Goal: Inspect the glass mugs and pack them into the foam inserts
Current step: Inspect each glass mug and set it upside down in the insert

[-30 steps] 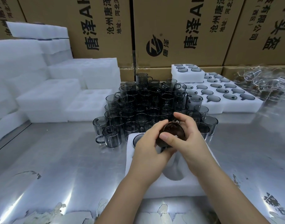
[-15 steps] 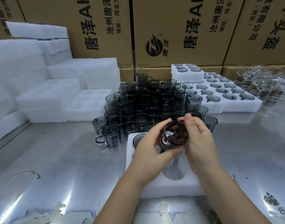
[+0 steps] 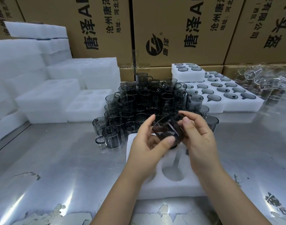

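Two bare arms show from the bottom edge of the view. The left hand (image 3: 147, 146) and the right hand (image 3: 199, 138) are bare, with slim fingers and short, rounded nails. The left thumbnail (image 3: 170, 139) and right thumbnail (image 3: 186, 121) look plain and glossy. The left forearm (image 3: 122, 192) and right forearm (image 3: 228, 200) are bare and smooth, widening toward the elbows.

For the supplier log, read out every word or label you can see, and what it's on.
"唐泽A", cut off: middle box, left box.
"沧州唐泽", cut off: both boxes.
"地址:河北河", cut off: middle box.
"唐泽": by the logo, middle box.
"头盔", "有限公司": right box.
Mirrored characters on the table: unreadable.
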